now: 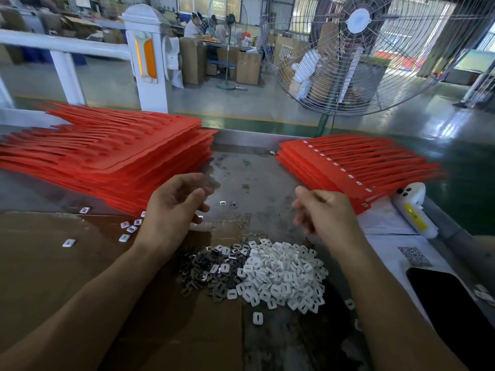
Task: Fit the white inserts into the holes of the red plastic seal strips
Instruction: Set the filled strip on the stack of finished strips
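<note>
On the table (267, 178), both hands, left (174, 207) and right (325, 214), hover loosely curled, holding nothing. The white inserts (284, 274) look light, stiff, small: pinch one by its edges.

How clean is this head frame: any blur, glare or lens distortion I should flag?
Head view: wide-angle bending curves the white railing and the fan; the left hand has motion-blurred fingertips; the right hand is slightly soft; window light glares off the green floor; the white inserts and red strips are sharp.
</note>
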`<move>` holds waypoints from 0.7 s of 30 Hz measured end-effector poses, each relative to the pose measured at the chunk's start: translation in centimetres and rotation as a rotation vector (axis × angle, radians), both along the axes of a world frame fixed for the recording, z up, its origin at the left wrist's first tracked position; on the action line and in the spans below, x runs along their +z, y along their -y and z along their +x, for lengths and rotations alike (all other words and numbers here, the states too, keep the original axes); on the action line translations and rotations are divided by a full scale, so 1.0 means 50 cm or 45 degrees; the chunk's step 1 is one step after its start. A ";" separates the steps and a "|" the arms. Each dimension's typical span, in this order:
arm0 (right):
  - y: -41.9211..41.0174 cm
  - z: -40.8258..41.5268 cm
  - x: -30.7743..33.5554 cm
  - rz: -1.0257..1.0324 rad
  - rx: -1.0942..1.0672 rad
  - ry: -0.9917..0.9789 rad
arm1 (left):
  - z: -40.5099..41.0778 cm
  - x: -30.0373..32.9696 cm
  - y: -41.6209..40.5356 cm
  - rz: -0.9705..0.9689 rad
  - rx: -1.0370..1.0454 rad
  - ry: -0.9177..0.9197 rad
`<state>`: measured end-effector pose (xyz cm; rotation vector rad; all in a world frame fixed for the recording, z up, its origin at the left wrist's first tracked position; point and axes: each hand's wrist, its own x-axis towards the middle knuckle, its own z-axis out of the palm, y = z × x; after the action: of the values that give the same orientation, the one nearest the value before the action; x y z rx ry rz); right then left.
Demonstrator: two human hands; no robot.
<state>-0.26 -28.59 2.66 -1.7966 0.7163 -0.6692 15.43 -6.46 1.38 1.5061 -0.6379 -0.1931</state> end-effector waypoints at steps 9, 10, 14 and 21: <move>-0.022 0.005 -0.015 -0.203 0.132 -0.183 | 0.068 0.091 -0.068 0.527 0.808 0.978; -0.022 0.005 -0.016 -0.209 0.133 -0.189 | 0.079 0.094 -0.080 0.623 0.902 0.972; -0.026 0.008 -0.020 -0.243 0.139 -0.205 | 0.108 0.092 -0.107 0.896 0.991 0.736; -0.030 0.007 -0.022 -0.242 0.148 -0.180 | 0.136 0.099 -0.128 1.138 0.748 0.449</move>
<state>0.10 -27.07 1.54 -2.0595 0.6538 -0.5517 22.21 -0.07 6.36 2.5603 -0.3526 0.2928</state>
